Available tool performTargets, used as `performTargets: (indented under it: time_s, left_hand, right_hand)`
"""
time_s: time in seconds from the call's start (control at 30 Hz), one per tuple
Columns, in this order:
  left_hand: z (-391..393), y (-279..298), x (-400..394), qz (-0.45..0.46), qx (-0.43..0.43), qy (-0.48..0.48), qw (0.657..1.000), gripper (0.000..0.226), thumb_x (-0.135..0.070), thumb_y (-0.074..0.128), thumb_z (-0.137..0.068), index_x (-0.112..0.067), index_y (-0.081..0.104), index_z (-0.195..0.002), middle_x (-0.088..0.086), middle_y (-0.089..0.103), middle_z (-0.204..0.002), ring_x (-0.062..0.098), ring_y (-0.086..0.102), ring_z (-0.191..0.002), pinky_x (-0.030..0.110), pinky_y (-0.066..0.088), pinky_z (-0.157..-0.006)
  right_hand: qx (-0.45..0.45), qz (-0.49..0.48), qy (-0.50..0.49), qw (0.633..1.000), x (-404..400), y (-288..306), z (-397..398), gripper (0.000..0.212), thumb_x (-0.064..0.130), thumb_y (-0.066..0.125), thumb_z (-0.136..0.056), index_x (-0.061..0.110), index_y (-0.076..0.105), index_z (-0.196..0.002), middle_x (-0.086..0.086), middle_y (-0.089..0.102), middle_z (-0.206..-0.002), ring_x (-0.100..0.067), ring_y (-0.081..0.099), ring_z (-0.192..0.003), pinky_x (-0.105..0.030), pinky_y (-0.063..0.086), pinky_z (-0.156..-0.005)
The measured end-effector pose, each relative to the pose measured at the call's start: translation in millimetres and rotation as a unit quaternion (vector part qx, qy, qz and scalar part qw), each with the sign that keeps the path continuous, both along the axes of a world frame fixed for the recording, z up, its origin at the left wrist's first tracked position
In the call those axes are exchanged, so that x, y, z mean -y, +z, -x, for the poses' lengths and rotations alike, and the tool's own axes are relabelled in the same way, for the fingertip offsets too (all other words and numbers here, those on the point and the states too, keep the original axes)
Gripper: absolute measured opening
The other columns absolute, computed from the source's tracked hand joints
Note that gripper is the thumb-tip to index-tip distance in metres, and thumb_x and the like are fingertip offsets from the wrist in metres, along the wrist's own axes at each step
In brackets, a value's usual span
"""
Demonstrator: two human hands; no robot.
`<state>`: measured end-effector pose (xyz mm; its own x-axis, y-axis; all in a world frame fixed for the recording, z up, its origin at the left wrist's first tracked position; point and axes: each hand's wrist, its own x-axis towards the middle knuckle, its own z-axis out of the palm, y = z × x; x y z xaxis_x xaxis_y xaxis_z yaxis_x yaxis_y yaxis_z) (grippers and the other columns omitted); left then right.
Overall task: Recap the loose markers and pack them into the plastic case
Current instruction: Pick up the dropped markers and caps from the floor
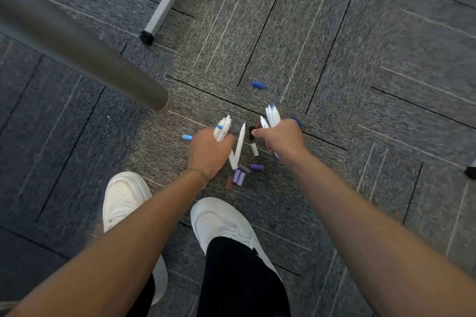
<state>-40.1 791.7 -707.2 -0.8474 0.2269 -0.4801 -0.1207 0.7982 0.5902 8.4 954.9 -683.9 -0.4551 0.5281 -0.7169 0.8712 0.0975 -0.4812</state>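
- Markers: light, stiff, smooth white barrels that slip in a bunch; I judge mid-barrel the best hold.
- My left hand [210, 153] grasps a few markers [222, 128]; my right hand [279, 136] clutches more [272, 116].
- A loose marker [240, 142] and caps [239, 177] lie on the carpet [334, 46] between my hands; no case is visible.

Bare forearms, thin gold bracelet [198, 174], white sneakers [123, 197], black trousers [239, 278].

We've got grey carpet tile floor [334, 33] here. Loose caps [239, 176] sit mid-floor, a blue cap [258, 84] off at 12 o'clock, a light-blue one [187, 137] at 9.
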Motion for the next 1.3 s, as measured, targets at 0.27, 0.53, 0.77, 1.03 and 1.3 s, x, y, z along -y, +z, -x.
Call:
performTargets:
  time_s: [0.27,0.53,0.77,1.03,1.3]
  left_hand:
    - [5,20,12,-0.212,0.190,0.247,0.926,0.013,-0.008,0.067,-0.089,-0.003,0.056,-0.085,0.008,0.056,-0.060,0.020,0.059,-0.043,0.024,0.043,-0.037]
    - [11,54,30,-0.084,0.200,0.185,0.958,0.017,0.001,0.067,-0.083,-0.005,0.052,-0.078,0.008,0.052,-0.051,0.017,0.049,-0.033,0.023,0.041,-0.035]
    - [7,134,50,-0.022,0.052,0.088,0.994,0.025,-0.012,0.072,-0.074,-0.017,0.050,-0.061,0.007,0.055,-0.051,0.026,0.053,-0.046,0.030,0.043,-0.046]
    - [-35,301,70,-0.168,-0.052,0.125,0.976,0.029,-0.002,0.063,-0.071,-0.019,0.053,-0.049,-0.007,0.048,-0.036,0.015,0.049,-0.039,0.028,0.040,-0.046]
    - [-77,492,98,-0.334,-0.119,0.187,0.916,0.047,0.005,0.063,-0.075,-0.024,0.057,-0.038,-0.005,0.052,-0.037,0.001,0.045,-0.033,0.016,0.037,-0.041]
  right_hand:
    - [0.063,-0.174,0.218,0.958,39,-12,19,0.035,0.044,0.081,-0.082,0.014,0.069,-0.095,-0.002,0.066,-0.086,-0.027,0.067,-0.084,-0.031,0.043,-0.064]
    - [-0.003,0.020,0.077,0.997,59,16,21,0.025,0.035,0.070,-0.080,0.013,0.060,-0.072,-0.002,0.060,-0.068,-0.023,0.059,-0.065,-0.027,0.037,-0.055]
    - [-0.162,0.205,-0.096,0.960,80,107,6,0.009,-0.003,0.059,-0.086,0.003,0.059,-0.080,-0.013,0.060,-0.062,-0.022,0.057,-0.047,-0.030,0.052,-0.048]
    - [-0.354,0.152,-0.077,0.920,124,246,-14,0.032,0.023,0.075,-0.091,0.014,0.057,-0.066,-0.001,0.050,-0.051,-0.015,0.045,-0.046,-0.029,0.038,-0.046]
    - [-0.461,0.139,-0.052,0.875,163,441,-29,0.040,0.005,0.070,-0.089,0.010,0.049,-0.055,-0.004,0.043,-0.043,-0.017,0.037,-0.037,-0.027,0.032,-0.041]
